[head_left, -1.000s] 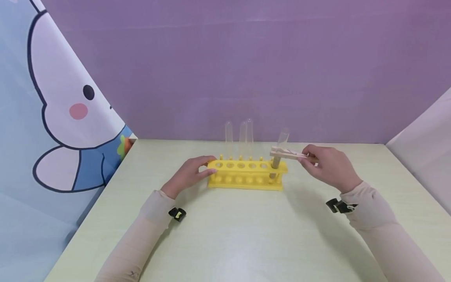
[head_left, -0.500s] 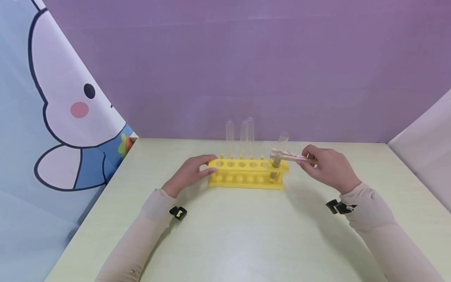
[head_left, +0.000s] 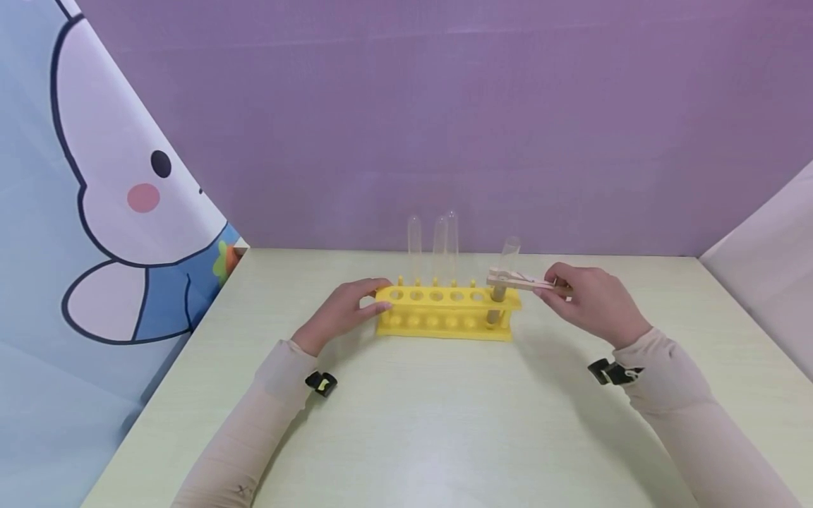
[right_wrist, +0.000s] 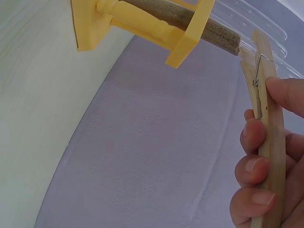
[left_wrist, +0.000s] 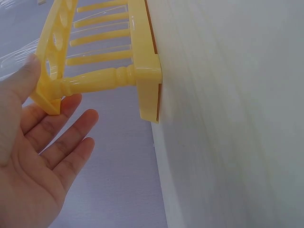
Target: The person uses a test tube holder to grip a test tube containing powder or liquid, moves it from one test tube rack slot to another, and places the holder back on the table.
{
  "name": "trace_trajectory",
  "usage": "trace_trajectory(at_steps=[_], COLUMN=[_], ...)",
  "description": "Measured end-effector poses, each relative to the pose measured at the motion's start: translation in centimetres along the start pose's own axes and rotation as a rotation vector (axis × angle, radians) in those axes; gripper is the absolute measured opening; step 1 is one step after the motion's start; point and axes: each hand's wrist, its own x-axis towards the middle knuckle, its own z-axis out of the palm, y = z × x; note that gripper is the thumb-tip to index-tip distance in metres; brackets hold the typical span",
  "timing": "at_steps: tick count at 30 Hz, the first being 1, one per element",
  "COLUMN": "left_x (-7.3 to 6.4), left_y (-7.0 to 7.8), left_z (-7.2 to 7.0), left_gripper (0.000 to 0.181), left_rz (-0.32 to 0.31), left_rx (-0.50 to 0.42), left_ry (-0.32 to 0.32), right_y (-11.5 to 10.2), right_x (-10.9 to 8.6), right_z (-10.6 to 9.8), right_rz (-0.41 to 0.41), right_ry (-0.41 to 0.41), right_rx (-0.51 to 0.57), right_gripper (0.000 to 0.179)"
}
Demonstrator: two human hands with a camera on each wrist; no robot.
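Note:
A yellow test tube rack (head_left: 444,303) stands on the table. My left hand (head_left: 339,314) grips the left end of its upper shelf; in the left wrist view the thumb lies on one face, the index finger behind, other fingers extended. A glass test tube (head_left: 510,252) stands in the rightmost hole, slightly tilted, its lower part filled with brown, grainy material (right_wrist: 221,38). My right hand (head_left: 597,300) holds a wooden test tube clamp (head_left: 524,282) by its handle. The clamp's front end is around the tube just above the shelf, above the brown fill in the right wrist view.
Several upside-down clear test tubes (head_left: 414,243) sit on the rack's rear pegs (head_left: 473,284). The pale table (head_left: 406,423) meets a purple backdrop (head_left: 444,141) behind. A cartoon-printed cloth (head_left: 127,212) hangs at the left, a white cloth (head_left: 775,268) at the right.
Since a second ago the test tube and the clamp have come down slightly toward the rack. Over the last half second nothing visibly moves. My left hand keeps its grip on the rack.

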Motion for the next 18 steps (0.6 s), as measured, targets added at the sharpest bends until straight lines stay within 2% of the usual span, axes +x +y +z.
trace_trajectory(at_steps=[18], left_x=[0.02], left_y=[0.16], left_z=[-0.05], left_gripper=[0.045], left_rz=[-0.016], left_rx=[0.015], left_ry=[-0.002], right_y=[0.15], right_x=[0.04], right_z=[-0.11], right_rz=[0.008], right_ry=[-0.020], right_rx=[0.014], right_gripper=[0.011])
